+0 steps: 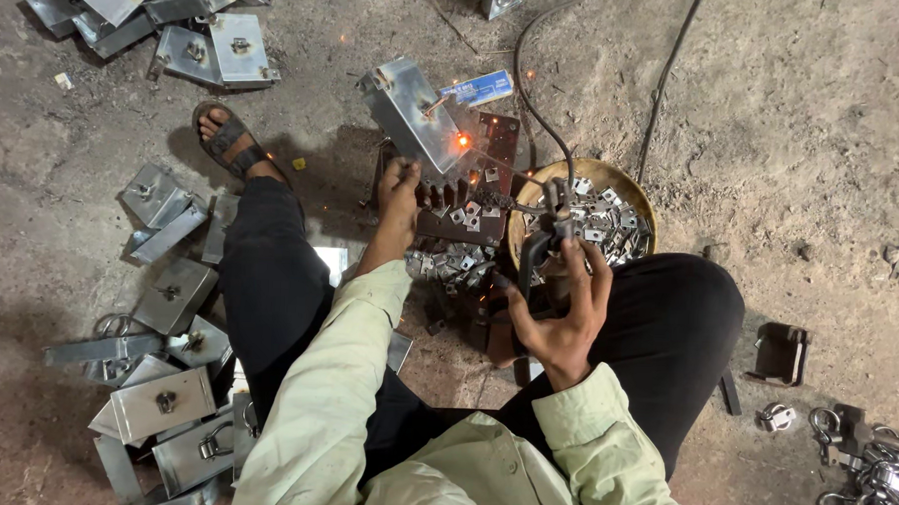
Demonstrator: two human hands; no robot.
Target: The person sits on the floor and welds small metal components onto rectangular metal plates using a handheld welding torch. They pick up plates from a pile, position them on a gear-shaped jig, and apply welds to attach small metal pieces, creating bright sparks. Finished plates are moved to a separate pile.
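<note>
The box (412,112), a flat casing of bright sheet steel, stood tilted on a dark jig plate (493,149) just above the middle of the frame, a spark glowing at its lower right corner. It looked stiff and fairly light for its bulk, smooth-faced and slippery, with thin edges that would likely be sharp and, near the spark, hot; I judged the safe hold to be at the lower left edge, far from the weld. That was where the left hand (399,196) was, its grip closed down with the fingertips pressing at the plate just under the box. Whether it pinched the box itself I could not tell.

The right hand (567,311) had its grip wrapped loosely round a dark electrode holder (550,231), fingers curled, thumb spread; a black cable (527,86) ran from it toward the top of the frame.

Behind the holder, right of centre, sat a round pan (611,179) heaped with small steel tabs (610,218); more tabs lay between the knees.

Just right of the box, upper centre, lay a small oblong packet (478,87), blue and white with print too small to make out. No other label or sign showed.

More such boxes lay piled at upper left (159,18) and lower left (160,402) on the dirt floor (803,125), and chain links (880,477) sat at lower right.
</note>
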